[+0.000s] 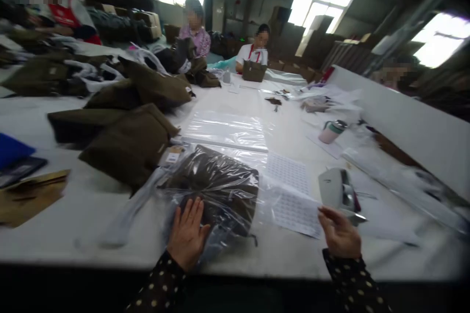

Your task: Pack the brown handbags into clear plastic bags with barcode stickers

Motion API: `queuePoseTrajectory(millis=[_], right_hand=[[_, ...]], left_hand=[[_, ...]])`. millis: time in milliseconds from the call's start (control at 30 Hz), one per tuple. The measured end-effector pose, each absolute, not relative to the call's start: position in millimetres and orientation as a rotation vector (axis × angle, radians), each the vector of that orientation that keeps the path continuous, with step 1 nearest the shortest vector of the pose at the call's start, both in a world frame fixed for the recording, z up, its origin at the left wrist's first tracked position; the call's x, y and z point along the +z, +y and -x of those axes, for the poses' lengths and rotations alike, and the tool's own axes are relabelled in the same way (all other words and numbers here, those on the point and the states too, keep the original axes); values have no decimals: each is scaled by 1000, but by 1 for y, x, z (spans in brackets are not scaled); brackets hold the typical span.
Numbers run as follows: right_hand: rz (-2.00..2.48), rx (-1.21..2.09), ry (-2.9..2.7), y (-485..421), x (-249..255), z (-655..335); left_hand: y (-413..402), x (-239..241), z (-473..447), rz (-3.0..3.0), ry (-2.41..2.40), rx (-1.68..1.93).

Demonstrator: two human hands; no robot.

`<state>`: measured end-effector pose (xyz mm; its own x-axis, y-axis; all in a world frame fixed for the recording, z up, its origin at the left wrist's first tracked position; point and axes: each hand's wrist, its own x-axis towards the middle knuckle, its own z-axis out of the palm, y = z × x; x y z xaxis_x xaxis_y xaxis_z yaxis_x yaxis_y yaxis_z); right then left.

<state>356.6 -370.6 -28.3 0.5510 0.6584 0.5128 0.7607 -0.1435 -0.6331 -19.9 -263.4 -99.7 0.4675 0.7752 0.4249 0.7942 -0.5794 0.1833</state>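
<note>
A dark olive bag (216, 171) lies inside a clear plastic bag (235, 190) on the white table in front of me. My left hand (189, 234) rests flat on the plastic, fingers stretched out. To the right, my right hand (340, 234) has thumb and fingers pinched at the end of a see-through flap (290, 198) that stretches from the plastic bag. Beneath that flap is a sheet of printed labels (288, 173), partly covered. A white tag (173, 156) shows at the plastic bag's upper left corner.
Several olive bags (128, 149) are heaped at the left, near brown paper (33, 198) and a blue item (14, 151). Flat clear plastic bags (223, 129) lie ahead. A white label dispenser (336, 188) and a pink cup (332, 132) stand right. Several people work farther off.
</note>
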Motion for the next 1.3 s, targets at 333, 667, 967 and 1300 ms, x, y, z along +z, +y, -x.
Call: queuePoseTrajectory(millis=[333, 667, 967, 1300], right_hand=[[1901, 161, -290, -392, -42, -503], [1978, 319, -240, -422, -52, -477], [2408, 240, -571, -428, -14, -464], [1352, 1295, -2159, -225, 72, -206]], left_hand=[[-254, -109, 21, 2663, -1415, -798], [-250, -110, 20, 2662, -1390, -805], [-253, -110, 19, 2641, -1382, -858], [-266, -96, 19, 2723, -1588, -886]])
